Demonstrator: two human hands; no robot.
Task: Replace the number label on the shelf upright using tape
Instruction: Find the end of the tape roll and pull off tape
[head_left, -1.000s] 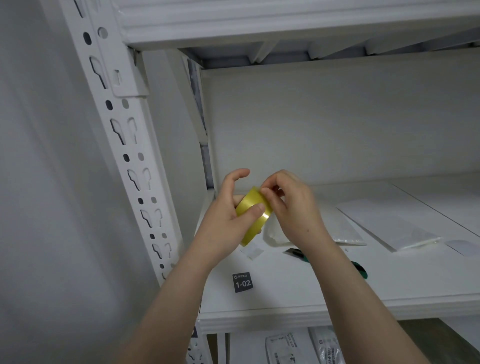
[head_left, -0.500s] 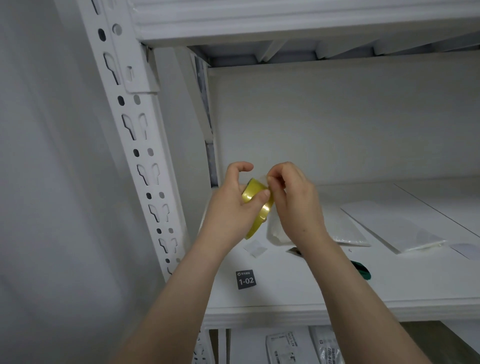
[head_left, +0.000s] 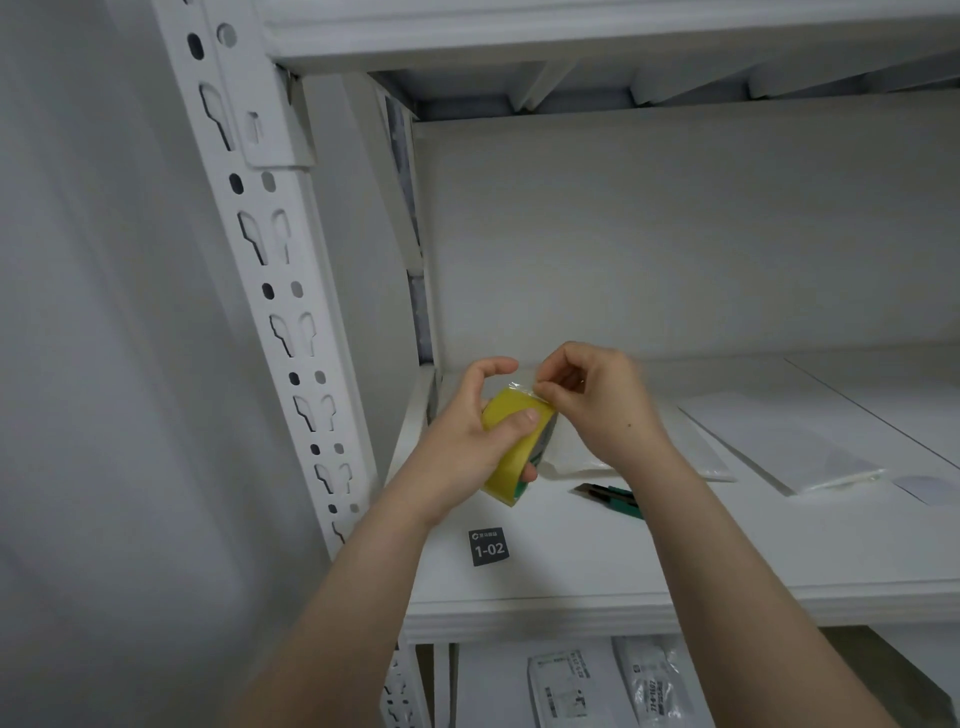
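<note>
The yellow tape roll (head_left: 511, 447) was clasped in the left hand (head_left: 470, 436) above the shelf (head_left: 675, 561), its clear free end pinched by the right hand (head_left: 597, 405), while the dark "1-02" label (head_left: 489, 546) lay flat nearer the front edge.

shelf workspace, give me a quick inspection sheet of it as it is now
surface: white shelf board, lit, usable
job's things: yellow tape roll in hand; dark 1-02 label lying flat on the board; slotted upright shows no label
clutter: green utility knife; flat clear bags
grips: left hand holds the roll; right hand pinches the tape end
cables: nothing seen
surroundings: packets on the shelf below; grey wall at left
</note>
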